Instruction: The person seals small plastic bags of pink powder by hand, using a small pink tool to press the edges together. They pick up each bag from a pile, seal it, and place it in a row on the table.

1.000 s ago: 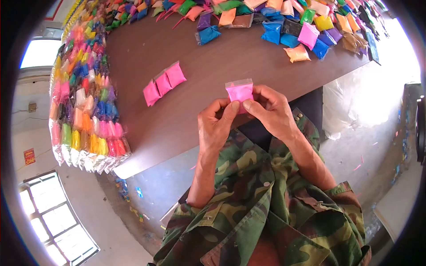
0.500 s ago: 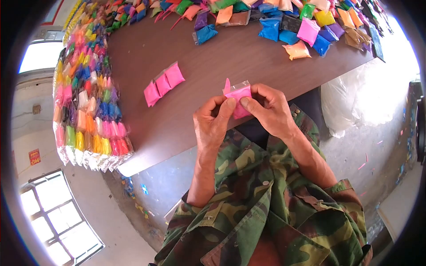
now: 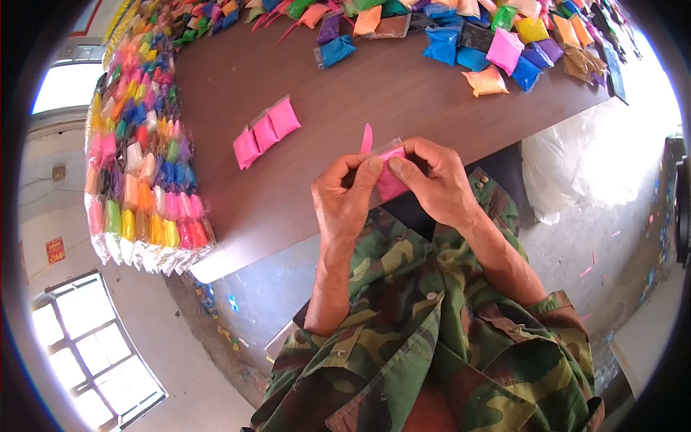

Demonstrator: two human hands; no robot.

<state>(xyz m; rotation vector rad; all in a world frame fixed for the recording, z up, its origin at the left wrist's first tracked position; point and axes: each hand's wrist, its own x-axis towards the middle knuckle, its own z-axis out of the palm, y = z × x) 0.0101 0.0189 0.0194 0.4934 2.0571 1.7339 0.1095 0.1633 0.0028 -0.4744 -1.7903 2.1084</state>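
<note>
Between both hands, just over the table's near edge, is a small pink packet [image 3: 391, 183] with a clear plastic top. My left hand [image 3: 348, 189] pinches its left side between thumb and fingers. A thin pink plastic tool [image 3: 367, 138] sticks up from among the left fingers, its lower end hidden. My right hand [image 3: 437, 178] grips the packet's right side, thumb pressed on the front and fingers curled behind. To the left on the table lie three pink packets [image 3: 265, 131] side by side in a slanting row.
Colourful packets [image 3: 140, 173] line the left side of the brown table [image 3: 216, 93] in long stacked rows. A loose heap of packets [image 3: 504, 52] spreads along the far side. White plastic sheeting [image 3: 568, 165] hangs or stands beyond the table's right edge.
The packet has tipped a little between my hands, so less of its pink face and clear top shows. The pink tool stands slightly higher above my left fingers.
</note>
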